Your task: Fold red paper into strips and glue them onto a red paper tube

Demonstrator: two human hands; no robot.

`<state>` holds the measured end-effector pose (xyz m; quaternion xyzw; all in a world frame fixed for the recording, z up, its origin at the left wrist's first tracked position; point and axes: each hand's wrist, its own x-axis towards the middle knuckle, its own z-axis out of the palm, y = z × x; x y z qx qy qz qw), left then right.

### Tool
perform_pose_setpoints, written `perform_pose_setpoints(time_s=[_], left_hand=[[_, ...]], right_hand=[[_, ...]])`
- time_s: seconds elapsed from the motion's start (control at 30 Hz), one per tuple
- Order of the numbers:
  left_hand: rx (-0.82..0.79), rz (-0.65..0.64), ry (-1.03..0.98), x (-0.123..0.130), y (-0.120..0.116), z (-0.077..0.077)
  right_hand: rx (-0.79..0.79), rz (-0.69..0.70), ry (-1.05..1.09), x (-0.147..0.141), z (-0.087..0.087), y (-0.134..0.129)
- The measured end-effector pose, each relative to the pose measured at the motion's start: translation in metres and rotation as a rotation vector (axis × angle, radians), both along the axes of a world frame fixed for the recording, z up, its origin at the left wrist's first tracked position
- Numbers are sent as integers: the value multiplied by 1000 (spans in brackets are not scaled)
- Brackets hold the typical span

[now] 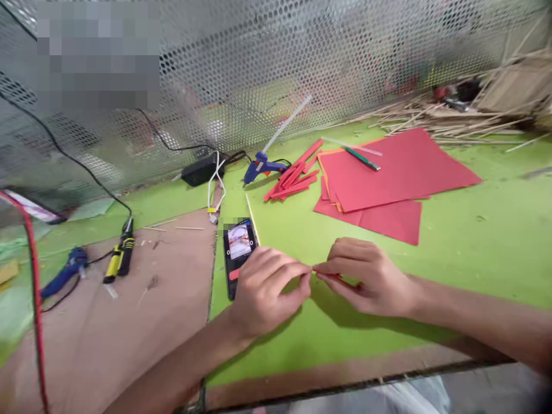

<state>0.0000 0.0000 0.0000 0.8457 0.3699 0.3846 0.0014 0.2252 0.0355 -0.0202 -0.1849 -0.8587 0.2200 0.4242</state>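
Low over the green tabletop, my left hand [269, 290] and my right hand [371, 279] meet at the fingertips, both closed in a pinch. Between them is a small red paper strip [338, 276]; only a sliver shows under the right fingers, and the rest is hidden. A phone [240, 244] with a lit screen lies just beyond my left hand, which covers its lower corner. Past the hands are a pile of folded red paper strips [293, 181] and red paper sheets [401, 169], with a green cutter knife [362, 158] on top.
A blue glue gun [261, 167] with a long glue stick stands behind the strips, near a black power box [200, 171]. Thin wooden sticks [457, 123] heap at the back right. On the left lie yellow-black pliers-like tools [119, 253], another blue glue gun [64, 273] and a red cable [34, 287].
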Motion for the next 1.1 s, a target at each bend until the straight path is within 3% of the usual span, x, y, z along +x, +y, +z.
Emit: perform_pose_setpoints(time_s=[0.3,0.6,0.8,0.97,1.1], left_hand=[[-25,63,25,-17,17,3],[114,153,19,-31,32,8],[-28,-120,-83,-3,3,12],[-13,-145,-45,4,-10,3],[18,-134,5,2,-9,0]], right_hand=[[-15,-39,39,6,0,9],[-48,-85,72,8,0,12],[-37,-38,51,5,-1,8],[-6,84,24,2,-2,0],[-2,74,19,0,-4,-2]])
